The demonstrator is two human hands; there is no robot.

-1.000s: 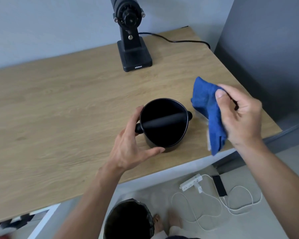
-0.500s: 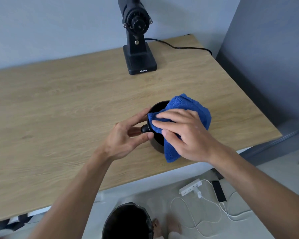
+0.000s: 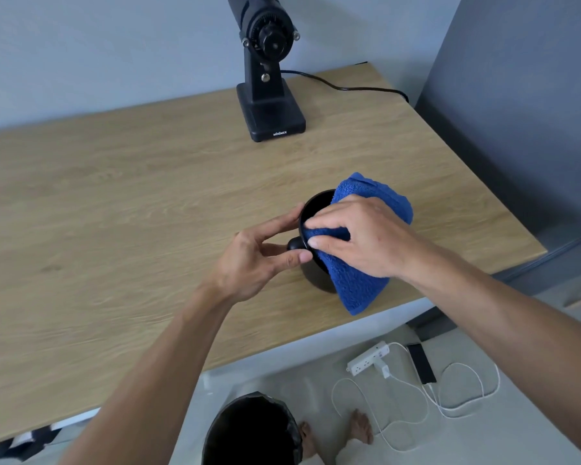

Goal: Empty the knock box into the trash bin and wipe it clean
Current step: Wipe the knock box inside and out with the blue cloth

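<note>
The black round knock box stands upright on the wooden table near its front right edge. My left hand grips its left side, fingers around the black knob of its bar. My right hand presses a blue cloth onto the box's rim and opening. The cloth covers most of the opening and hangs down the near side. The trash bin, lined in black, stands on the floor below the table edge.
A black coffee grinder stands at the back of the table, its cable running right. On the floor lie a white power strip, white cables and a dark phone. A grey wall borders the right.
My right hand brought the blue cloth from the right of the knock box onto its opening. My left hand shifted its grip to the knob side.
</note>
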